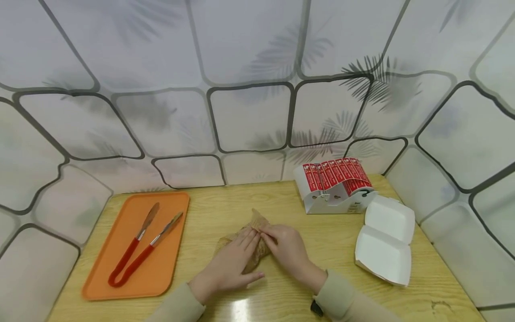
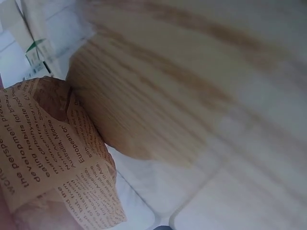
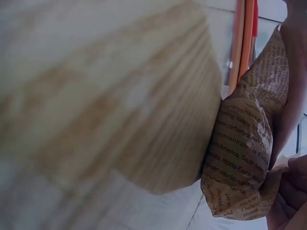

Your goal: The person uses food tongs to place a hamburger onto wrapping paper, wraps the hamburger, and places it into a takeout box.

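Brown-paper bundle lies on a wood-grain table, centre foreground, in the head view. A person's left hand rests on the paper, fingers straight and thumb stretched aside, while the right hand pinches a fold of the wrap beside the left fingertips. At left, red-handled tongs lie on an orange tray, tips pointing away from the person. At right, a red-labelled white box stands by the wall, just beside an unfolded white food container. A dark object, partly hidden, shows next to the right sleeve.

From the left wrist, lines of printed English text cross the bundle's creased wrap at the frame's left; the grip cannot be told here.

From the right wrist, the bundle shows at the frame's right, its paper folded and crumpled, with curled fingers against its edge at lower right.
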`<state>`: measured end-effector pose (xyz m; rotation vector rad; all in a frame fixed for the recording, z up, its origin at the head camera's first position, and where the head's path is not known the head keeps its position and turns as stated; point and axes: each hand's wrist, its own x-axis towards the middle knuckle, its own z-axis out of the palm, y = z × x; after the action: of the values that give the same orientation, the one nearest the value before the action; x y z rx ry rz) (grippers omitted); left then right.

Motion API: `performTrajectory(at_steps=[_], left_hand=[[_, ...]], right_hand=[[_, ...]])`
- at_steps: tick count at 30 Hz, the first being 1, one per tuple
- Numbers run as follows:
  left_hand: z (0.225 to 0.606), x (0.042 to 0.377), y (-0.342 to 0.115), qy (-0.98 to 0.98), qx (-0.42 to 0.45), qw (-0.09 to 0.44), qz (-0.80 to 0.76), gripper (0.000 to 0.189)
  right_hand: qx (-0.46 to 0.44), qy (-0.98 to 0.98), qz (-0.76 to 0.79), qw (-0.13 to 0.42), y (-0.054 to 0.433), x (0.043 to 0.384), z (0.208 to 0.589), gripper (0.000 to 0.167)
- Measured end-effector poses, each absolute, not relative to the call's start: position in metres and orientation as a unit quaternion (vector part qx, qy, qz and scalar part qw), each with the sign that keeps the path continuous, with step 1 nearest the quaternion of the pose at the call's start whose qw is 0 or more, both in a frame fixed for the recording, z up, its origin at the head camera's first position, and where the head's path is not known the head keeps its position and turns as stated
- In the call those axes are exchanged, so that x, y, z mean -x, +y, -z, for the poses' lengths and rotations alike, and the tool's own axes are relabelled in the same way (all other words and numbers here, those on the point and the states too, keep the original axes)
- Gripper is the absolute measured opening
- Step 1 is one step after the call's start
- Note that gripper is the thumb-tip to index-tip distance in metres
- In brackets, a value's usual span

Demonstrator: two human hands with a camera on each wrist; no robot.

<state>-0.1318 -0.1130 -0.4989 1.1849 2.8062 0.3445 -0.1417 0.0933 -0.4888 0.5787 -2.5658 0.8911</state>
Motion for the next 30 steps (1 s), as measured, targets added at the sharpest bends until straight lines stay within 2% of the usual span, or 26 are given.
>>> performTrajectory(at_steps=[8, 13, 21, 30], left_hand=[[0.499, 0.134, -0.121, 0.894, -0.367, 0.073, -0.246, 0.091], [0.497, 0.135, -0.129, 0.888, -0.356, 0.064, -0.284, 0.096], [0.496, 0.134, -0.138, 0.892, -0.393, -0.01, -0.225, 0.09], [0.499, 0.132, -0.147, 0.907, -0.399, -0.008, -0.135, 0.083]], right_hand=[[-0.233, -0.91, -0.286, 0.191, 0.094, 0.14, 0.497, 0.027], [-0.252, -0.918, -0.245, 0.183, 0.092, 0.139, 0.498, 0.03], [-0.275, -0.926, -0.188, 0.179, 0.093, 0.135, 0.499, 0.031], [-0.316, -0.915, -0.152, 0.201, 0.097, 0.133, 0.501, 0.034]])
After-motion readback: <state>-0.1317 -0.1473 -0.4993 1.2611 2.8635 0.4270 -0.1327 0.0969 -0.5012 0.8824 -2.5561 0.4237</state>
